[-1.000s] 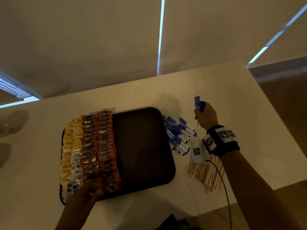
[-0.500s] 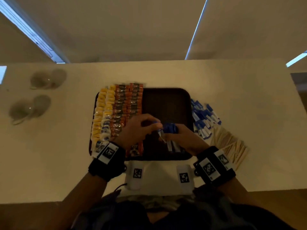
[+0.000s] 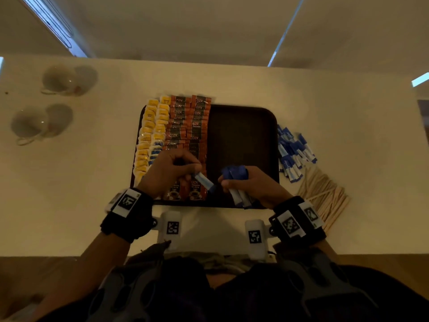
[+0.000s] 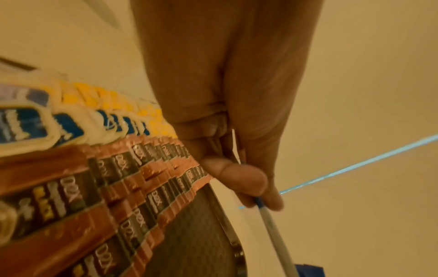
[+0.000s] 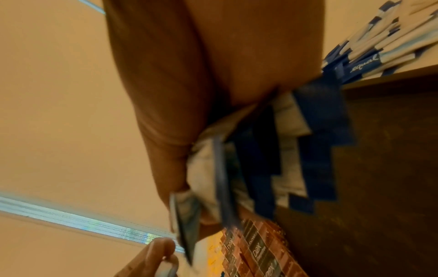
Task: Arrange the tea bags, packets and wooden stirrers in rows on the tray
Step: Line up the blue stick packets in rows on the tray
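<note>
Over the tray's (image 3: 267, 117) near edge, the left hand (image 3: 171, 173) is pinching one blue sweetener stick (image 3: 205, 181), probably to start a row beside the coffee sachets (image 3: 190, 122), while the right hand (image 3: 253, 184) is clutching a feeding bundle (image 3: 234, 173).

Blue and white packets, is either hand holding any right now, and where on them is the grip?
Yes. The left hand pinches one blue and white packet at one end. The right hand grips a bundle of packets around the middle.
</note>
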A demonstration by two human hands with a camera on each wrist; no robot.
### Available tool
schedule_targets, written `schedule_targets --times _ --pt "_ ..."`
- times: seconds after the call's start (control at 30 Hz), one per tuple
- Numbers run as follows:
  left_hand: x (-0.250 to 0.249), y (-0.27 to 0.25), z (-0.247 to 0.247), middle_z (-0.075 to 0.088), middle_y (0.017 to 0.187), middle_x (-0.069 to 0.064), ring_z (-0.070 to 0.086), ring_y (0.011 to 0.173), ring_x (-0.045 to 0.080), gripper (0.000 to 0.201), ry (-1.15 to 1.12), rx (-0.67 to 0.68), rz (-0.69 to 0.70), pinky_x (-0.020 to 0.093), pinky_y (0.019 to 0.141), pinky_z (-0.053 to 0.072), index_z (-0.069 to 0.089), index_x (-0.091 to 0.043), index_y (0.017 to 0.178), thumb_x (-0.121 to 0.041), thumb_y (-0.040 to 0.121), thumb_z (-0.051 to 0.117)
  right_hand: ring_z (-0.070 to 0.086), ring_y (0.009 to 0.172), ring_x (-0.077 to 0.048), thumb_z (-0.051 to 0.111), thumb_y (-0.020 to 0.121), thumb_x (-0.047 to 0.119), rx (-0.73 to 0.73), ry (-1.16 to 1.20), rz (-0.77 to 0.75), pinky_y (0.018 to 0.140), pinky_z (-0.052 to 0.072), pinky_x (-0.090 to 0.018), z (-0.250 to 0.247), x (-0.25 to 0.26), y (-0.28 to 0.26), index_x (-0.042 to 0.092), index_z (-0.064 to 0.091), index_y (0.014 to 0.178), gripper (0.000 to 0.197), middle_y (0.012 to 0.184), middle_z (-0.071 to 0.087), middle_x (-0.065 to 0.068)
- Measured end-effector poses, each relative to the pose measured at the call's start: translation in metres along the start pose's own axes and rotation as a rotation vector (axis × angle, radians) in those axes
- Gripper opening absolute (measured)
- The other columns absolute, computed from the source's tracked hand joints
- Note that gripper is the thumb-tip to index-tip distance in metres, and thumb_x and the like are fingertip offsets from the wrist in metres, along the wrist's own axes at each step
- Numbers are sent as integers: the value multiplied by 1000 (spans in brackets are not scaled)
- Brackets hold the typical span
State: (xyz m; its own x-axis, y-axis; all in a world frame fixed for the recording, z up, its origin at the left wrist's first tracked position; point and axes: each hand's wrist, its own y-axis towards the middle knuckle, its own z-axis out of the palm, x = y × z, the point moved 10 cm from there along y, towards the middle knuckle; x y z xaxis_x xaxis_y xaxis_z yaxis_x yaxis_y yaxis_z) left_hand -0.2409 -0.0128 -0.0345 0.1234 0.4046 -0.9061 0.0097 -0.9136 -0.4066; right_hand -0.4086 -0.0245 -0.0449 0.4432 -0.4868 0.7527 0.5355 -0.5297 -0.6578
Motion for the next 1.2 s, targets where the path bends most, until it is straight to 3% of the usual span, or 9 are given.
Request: schedule_targets --times 0.17,0.33,0.4,0.47,0.53,0.67,0.9,1.1,1.2 --pt "-6 0 27 68 87 1 65 68 8 17 124 195 -7 16 57 51 68 -14 97 -16 80 70 65 79 -17 62 87 10 -16 -124 -49 74 54 -25 5 11 6 -8 60 102 24 91 67 -16" --pt "-12 9 33 64 79 -6 58 63 0 5 129 204 0 12 56 46 67 -15 87 -16 82 68 61 65 -2 63 88 9 -26 -209 -63 64 51 -17 14 19 12 4 61 101 15 81 63 1" --pt "-11 10 34 63 74 -9 57 63 0 3 150 243 5 12 56 45 66 -19 82 -16 84 67 57 57 2 61 88 7 -26 -191 -39 62 49 -18 14 16 12 11 60 83 6 67 61 11" --pt "-10 11 33 63 74 -9 57 64 1 4 128 252 15 13 57 45 66 -18 82 -15 85 65 56 53 1 58 90 8 -20 -118 -12 60 49 -22 14 13 11 17 56 74 19 58 60 11" --pt "-9 12 27 65 78 -6 61 68 5 3 66 208 22 14 60 48 67 -15 83 -13 84 65 62 61 -6 55 93 19 29 -22 42 57 51 -20 16 9 8 18 60 89 7 72 67 4" --pt "-13 12 15 68 80 -8 65 73 8 5 -26 151 55 16 63 52 66 -8 86 -4 83 64 58 64 -6 54 93 31 -35 63 97 63 46 -19 0 -5 9 15 64 98 19 79 68 2" --pt "0 13 13 69 92 1 70 84 18 34 -60 124 -26 23 66 56 62 -16 107 -7 75 70 59 60 9 64 86 7 -237 70 -90 58 44 -6 -27 10 12 -1 65 102 18 80 63 4" --pt "2 11 18 69 99 10 69 86 21 31 -131 40 -36 32 72 59 67 -18 103 -20 73 71 63 79 -14 72 81 11 -409 -54 -257 77 54 -27 -30 28 8 8 67 92 12 83 65 2" --pt "-2 14 17 69 86 6 68 75 12 11 -129 -2 -3 21 63 55 67 -10 91 -11 79 68 64 83 -24 72 81 14 -467 -69 -284 80 54 -37 -30 31 4 12 66 90 11 84 66 -5"
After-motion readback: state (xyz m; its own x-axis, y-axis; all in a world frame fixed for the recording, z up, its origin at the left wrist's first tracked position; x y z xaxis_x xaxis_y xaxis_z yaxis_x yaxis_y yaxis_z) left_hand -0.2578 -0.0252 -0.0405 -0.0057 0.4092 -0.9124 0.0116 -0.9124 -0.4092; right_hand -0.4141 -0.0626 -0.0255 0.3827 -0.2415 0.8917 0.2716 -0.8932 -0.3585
